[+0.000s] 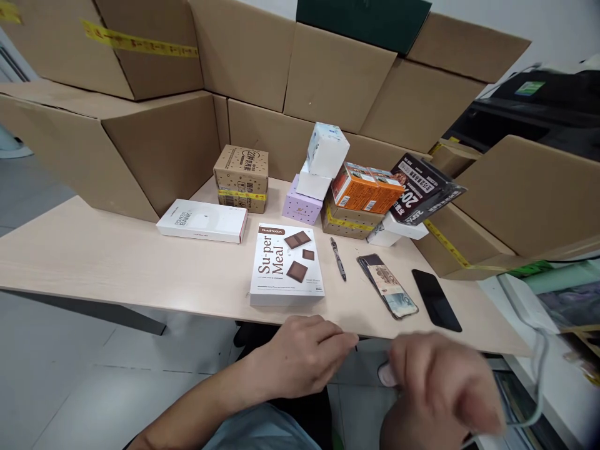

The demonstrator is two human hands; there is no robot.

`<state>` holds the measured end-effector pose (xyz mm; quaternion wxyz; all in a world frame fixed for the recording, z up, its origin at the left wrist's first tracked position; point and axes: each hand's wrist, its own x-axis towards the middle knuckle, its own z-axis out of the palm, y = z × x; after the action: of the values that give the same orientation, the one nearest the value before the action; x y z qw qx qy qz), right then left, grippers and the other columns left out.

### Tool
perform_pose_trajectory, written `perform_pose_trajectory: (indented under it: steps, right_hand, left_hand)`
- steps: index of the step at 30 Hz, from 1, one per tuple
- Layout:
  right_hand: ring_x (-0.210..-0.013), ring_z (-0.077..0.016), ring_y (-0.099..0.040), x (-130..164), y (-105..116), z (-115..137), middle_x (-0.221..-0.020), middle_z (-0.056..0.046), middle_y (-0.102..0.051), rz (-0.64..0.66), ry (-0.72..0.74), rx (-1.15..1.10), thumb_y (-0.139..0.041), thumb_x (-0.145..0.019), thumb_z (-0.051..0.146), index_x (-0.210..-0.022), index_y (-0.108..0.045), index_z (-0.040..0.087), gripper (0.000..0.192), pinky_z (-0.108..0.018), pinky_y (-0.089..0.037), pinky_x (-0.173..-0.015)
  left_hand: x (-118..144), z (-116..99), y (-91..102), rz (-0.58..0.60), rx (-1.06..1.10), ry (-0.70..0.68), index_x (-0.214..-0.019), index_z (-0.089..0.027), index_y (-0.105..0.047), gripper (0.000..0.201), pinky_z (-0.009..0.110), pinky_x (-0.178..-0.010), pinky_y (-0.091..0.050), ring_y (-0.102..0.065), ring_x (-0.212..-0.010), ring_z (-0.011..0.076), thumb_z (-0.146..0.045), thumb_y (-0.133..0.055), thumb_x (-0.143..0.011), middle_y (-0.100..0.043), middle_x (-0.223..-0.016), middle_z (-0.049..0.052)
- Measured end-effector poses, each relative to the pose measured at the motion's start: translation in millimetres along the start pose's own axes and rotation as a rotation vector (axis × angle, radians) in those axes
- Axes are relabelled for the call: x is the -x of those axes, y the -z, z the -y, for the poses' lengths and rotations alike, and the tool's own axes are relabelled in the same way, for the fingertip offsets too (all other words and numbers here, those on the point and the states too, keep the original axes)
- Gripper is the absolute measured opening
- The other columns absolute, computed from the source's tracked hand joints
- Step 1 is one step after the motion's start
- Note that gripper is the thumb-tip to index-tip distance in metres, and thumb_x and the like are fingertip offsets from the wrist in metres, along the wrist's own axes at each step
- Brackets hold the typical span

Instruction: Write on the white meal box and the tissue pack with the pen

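Cardboard cartons walled the back of the pale table (94, 262). Head view: left hand (304, 356) rested at the near table edge, fingers curled loosely, holding nothing. Right hand (440, 387) hung below the edge, motion-blurred; grip unreadable. Nearest item was the Su-per Meal box (287, 265), flat on the table just beyond the left hand. Pen (338, 259), phone (388, 286), black phone (436, 299) lay to its right.
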<state>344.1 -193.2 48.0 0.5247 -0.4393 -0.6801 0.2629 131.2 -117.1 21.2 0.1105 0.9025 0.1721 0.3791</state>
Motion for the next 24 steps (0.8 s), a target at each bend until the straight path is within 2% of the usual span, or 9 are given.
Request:
perform_pose_trajectory:
  steps: [1,3,7,10,13,16,18,22,24]
  right_hand:
    - [-0.038,-0.0136,-0.046,-29,7,-16,-0.042,0.002,-0.049,-0.02,-0.066,0.014,-0.051,-0.087,0.068,-0.055,-0.058,0.028,0.052,-0.028,-0.041,-0.046]
    - [-0.051,-0.0152,-0.053,-81,14,-45,-0.059,0.0,-0.06,-0.162,-0.3,0.3,-0.064,-0.084,0.055,-0.073,-0.063,0.024,0.033,-0.028,-0.039,-0.051]
    - [-0.071,-0.0227,-0.059,-140,0,-91,-0.071,-0.006,-0.065,0.061,-0.545,0.834,-0.066,-0.08,0.048,-0.084,-0.064,0.02,0.029,-0.031,-0.037,-0.063]
    - [-0.071,-0.0233,-0.059,-151,-16,-115,-0.067,-0.009,-0.064,0.214,-0.623,0.896,-0.066,-0.076,0.037,-0.066,-0.059,0.019,0.021,-0.031,-0.033,-0.062]
    - [-0.066,-0.02,-0.058,-152,-21,-128,-0.059,-0.006,-0.061,0.243,-0.595,0.806,-0.063,-0.074,0.029,-0.056,-0.051,0.021,0.023,-0.029,-0.033,-0.06]
    - [-0.06,-0.0168,-0.057,-151,-19,-126,-0.061,-0.003,-0.062,0.198,-0.556,0.707,-0.05,-0.085,0.038,-0.068,-0.051,0.021,0.023,-0.027,-0.038,-0.057]
    - [-0.053,-0.015,-0.056,-152,-20,-119,-0.063,-0.001,-0.063,0.13,-0.532,0.461,-0.043,-0.089,0.047,-0.08,-0.049,0.022,0.028,-0.027,-0.042,-0.053]
    - [-0.042,-0.0124,-0.051,-157,-39,-94,-0.057,0.005,-0.06,-0.104,-0.405,-0.251,-0.058,-0.083,0.05,-0.086,-0.045,0.024,0.029,-0.023,-0.04,-0.042]
    - [-0.041,-0.0116,-0.05,-161,-54,-83,-0.055,0.006,-0.059,-0.156,-0.337,-0.383,-0.056,-0.085,0.045,-0.088,-0.048,0.024,0.023,-0.022,-0.039,-0.04]
  left_hand:
    - [3,0,5.0,-0.086,-0.035,0.008,-0.115,-0.012,-0.06,0.024,0.028,-0.064,-0.051,-0.065,-0.074,0.0153,-0.014,-0.054,-0.093,-0.072,-0.091,0.005]
    - [7,0,9.2,-0.218,-0.113,0.025,-0.114,-0.01,-0.06,0.026,0.029,-0.062,-0.051,-0.062,-0.071,0.0163,-0.011,-0.059,-0.088,-0.072,-0.087,0.006]
    - [4,7,4.0,-0.315,-0.285,0.112,-0.11,-0.01,-0.063,0.027,0.035,-0.07,-0.054,-0.061,-0.078,0.0203,-0.01,-0.064,-0.084,-0.072,-0.09,0.008]
    - [-1,13,0.3,-0.31,-0.362,0.181,-0.107,-0.012,-0.064,0.021,0.038,-0.077,-0.055,-0.062,-0.086,0.0224,-0.012,-0.063,-0.085,-0.072,-0.093,0.008]
    - [-7,19,0.8,-0.304,-0.398,0.224,-0.103,-0.013,-0.065,0.016,0.039,-0.079,-0.056,-0.064,-0.09,0.0231,-0.015,-0.061,-0.088,-0.071,-0.092,0.008]
    - [-13,24,1.4,-0.283,-0.429,0.249,-0.1,-0.013,-0.065,0.013,0.039,-0.081,-0.057,-0.065,-0.094,0.0247,-0.019,-0.059,-0.09,-0.071,-0.092,0.008]
    - [-16,28,-0.6,-0.252,-0.443,0.271,-0.1,-0.013,-0.065,0.014,0.04,-0.082,-0.057,-0.066,-0.098,0.0258,-0.022,-0.057,-0.093,-0.071,-0.094,0.009]
    - [-16,35,-11.9,-0.174,-0.515,0.326,-0.11,-0.009,-0.065,0.034,0.046,-0.09,-0.055,-0.065,-0.111,0.0329,-0.038,-0.061,-0.093,-0.071,-0.11,0.017]
    - [-14,39,-18.7,-0.149,-0.566,0.342,-0.116,-0.007,-0.063,0.045,0.048,-0.094,-0.054,-0.063,-0.116,0.0358,-0.044,-0.063,-0.091,-0.068,-0.119,0.021]
